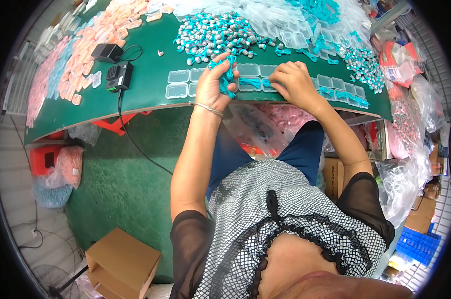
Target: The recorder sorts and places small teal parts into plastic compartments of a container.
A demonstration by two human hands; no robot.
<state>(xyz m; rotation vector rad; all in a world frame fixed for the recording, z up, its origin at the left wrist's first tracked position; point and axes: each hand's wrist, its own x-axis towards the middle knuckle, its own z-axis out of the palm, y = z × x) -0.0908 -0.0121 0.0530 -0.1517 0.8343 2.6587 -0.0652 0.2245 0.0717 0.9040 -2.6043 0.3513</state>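
Note:
My left hand (214, 85) is raised over the front of the green table, fingers curled around several bundles of teal cord (227, 79). Small clear plastic cases (176, 90) lie open in a row along the table edge beneath both hands. One case between my hands has a teal cord bundle (249, 83) in it. My right hand (294, 84) bends down over the neighbouring case, its fingertips together at a bit of teal cord (267, 83), mostly hidden by the fingers. To its right, more open cases (342, 96) hold teal cord.
Beyond my hands is a heap of small grey-and-teal pieces (210, 35), with piled clear cases (272, 17) and teal cords (325, 10) behind. Peach cases (105, 32) spread leftward. A black device (118, 75) trails a cable off the table. A cardboard box (123, 261) stands on the floor.

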